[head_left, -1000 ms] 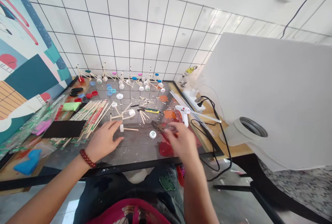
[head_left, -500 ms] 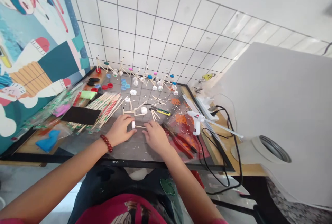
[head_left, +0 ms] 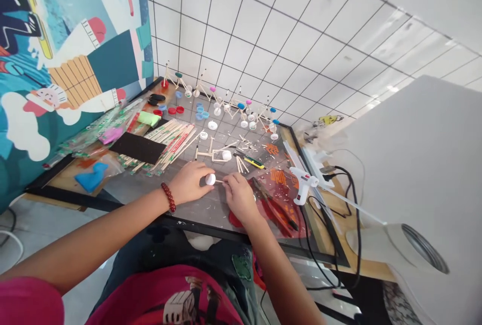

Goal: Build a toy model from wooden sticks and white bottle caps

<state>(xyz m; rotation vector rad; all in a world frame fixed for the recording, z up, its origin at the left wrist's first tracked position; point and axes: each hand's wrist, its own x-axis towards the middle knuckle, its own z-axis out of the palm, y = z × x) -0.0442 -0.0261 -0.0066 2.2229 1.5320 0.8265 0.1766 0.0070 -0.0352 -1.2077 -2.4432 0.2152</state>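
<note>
Near the front of the table, my left hand (head_left: 193,182) pinches a white bottle cap (head_left: 210,179) between thumb and fingers. My right hand (head_left: 238,192) is closed on a thin wooden stick (head_left: 220,181), whose far end meets the cap. Just beyond my hands lies a small frame of joined sticks (head_left: 205,153), with another white cap (head_left: 226,155) at its right end. To its right are a green and yellow cutter (head_left: 253,163) and a few short cut sticks (head_left: 242,165).
Stick-and-cap models (head_left: 241,106) line the back edge. Bundled sticks (head_left: 171,144) and a black sheet (head_left: 137,147) lie left. Red-handled pliers (head_left: 276,209), a white glue gun (head_left: 302,184) and black cables (head_left: 357,224) are at the right.
The view has shifted, so the scene sits farther right. The white cap has turned from edge-on to show its round face, still held in my left hand.
</note>
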